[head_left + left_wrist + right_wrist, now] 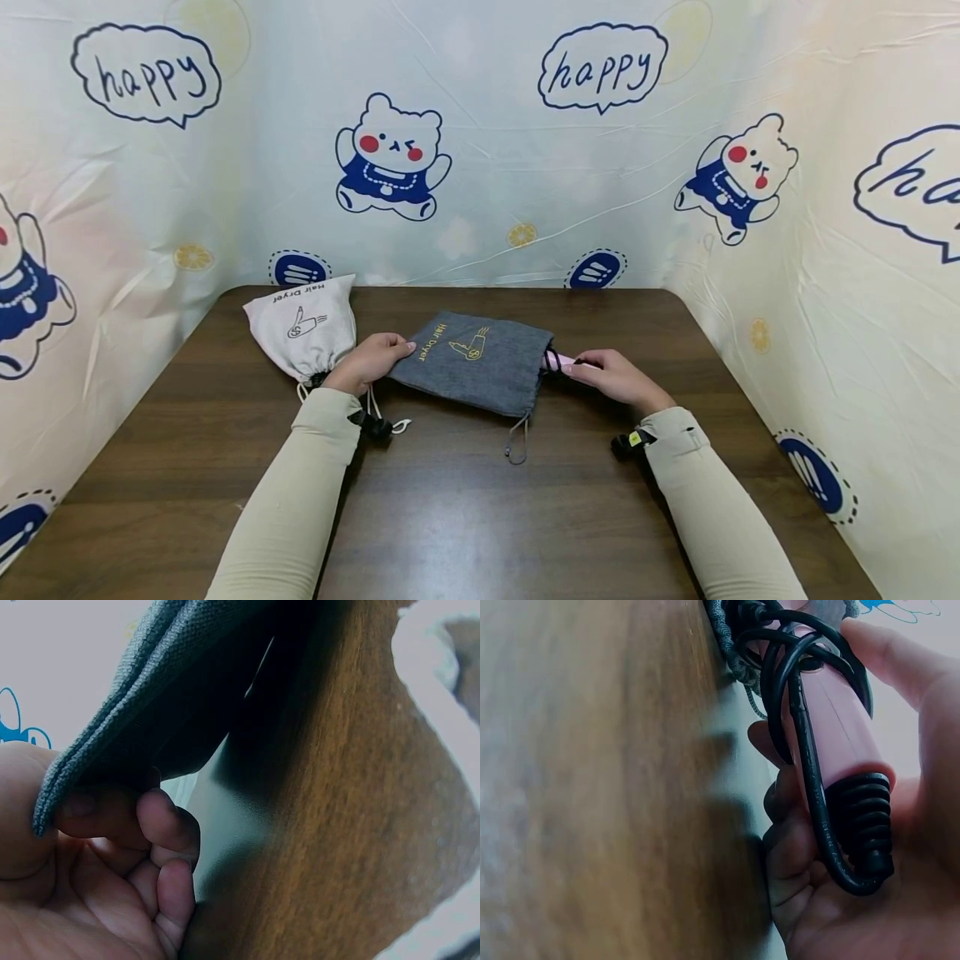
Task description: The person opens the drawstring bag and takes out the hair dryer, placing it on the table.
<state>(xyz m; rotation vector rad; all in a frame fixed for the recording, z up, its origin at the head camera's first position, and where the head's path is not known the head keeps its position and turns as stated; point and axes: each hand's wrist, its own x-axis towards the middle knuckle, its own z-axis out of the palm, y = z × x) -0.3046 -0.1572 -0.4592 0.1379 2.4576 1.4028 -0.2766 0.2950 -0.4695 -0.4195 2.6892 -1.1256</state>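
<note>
A dark grey drawstring bag with yellow "Hair Dryer" print lies at mid-table, its mouth toward the right. My left hand pinches the bag's closed left corner between thumb and fingers; the left wrist view shows the seam of the cloth in that pinch. At the mouth, my right hand grips the pink handle of a hair dryer, with a black cord wound round it. The rest of the dryer is hidden inside the bag.
A white drawstring bag with black "Hair Dryer" print lies at the back left, partly behind my left hand. Its white cord trails onto the brown table. Printed cloth hangs round the back and sides.
</note>
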